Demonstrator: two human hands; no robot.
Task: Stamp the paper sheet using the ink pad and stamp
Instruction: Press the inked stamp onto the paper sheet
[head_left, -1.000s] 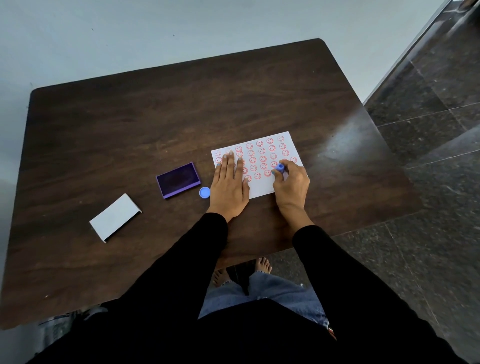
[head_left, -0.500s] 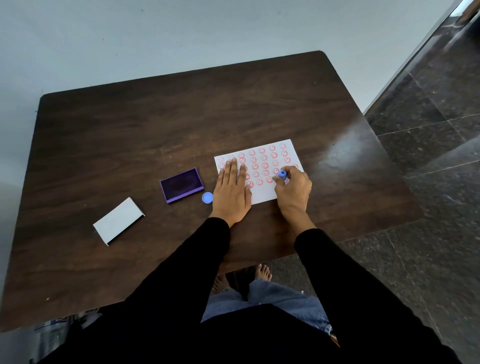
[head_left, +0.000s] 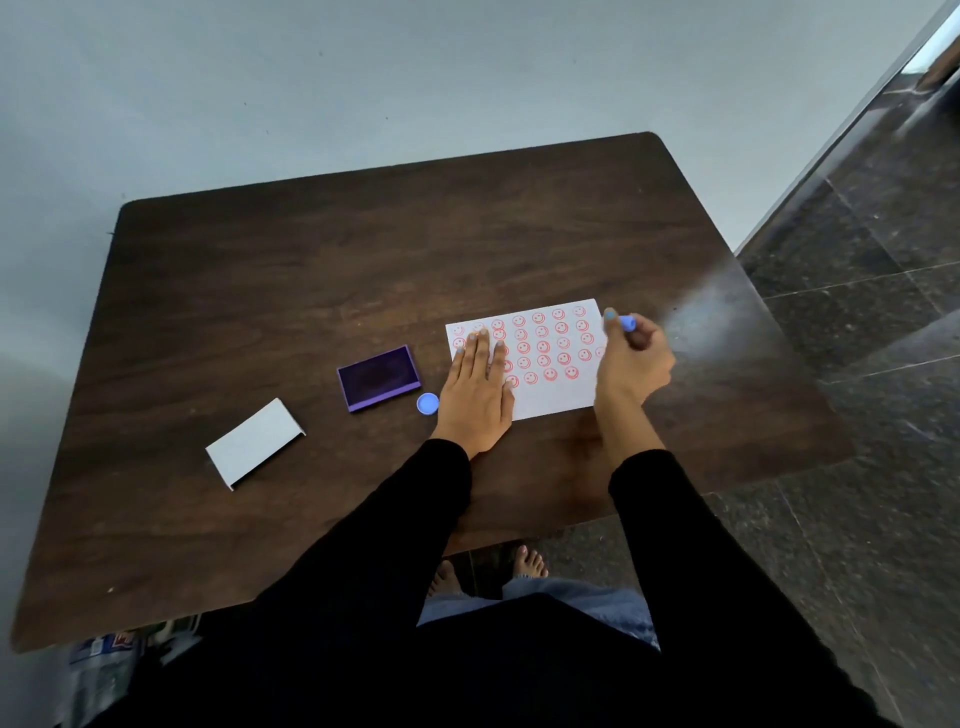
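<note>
A white paper sheet (head_left: 550, 395) with several rows of red smiley stamps lies on the dark wooden table (head_left: 311, 260). My left hand (head_left: 475, 389) rests flat on the sheet's left part, fingers spread. My right hand (head_left: 631, 358) is raised over the sheet's right edge and grips a small blue stamp (head_left: 627, 322) between its fingertips. The open purple ink pad (head_left: 378, 378) sits left of the sheet. A round blue cap (head_left: 427, 403) lies between the pad and my left hand.
A white lid (head_left: 254, 441) lies upside down on the table's left part. The table's right edge borders a dark tiled floor (head_left: 857, 415). A pale wall stands behind the table. Bare feet show under the near edge.
My right hand has lifted the blue stamp off the sheet's lower rows and moved it up and to the right, past the sheet's edge. The left hand stays flat on the paper.
</note>
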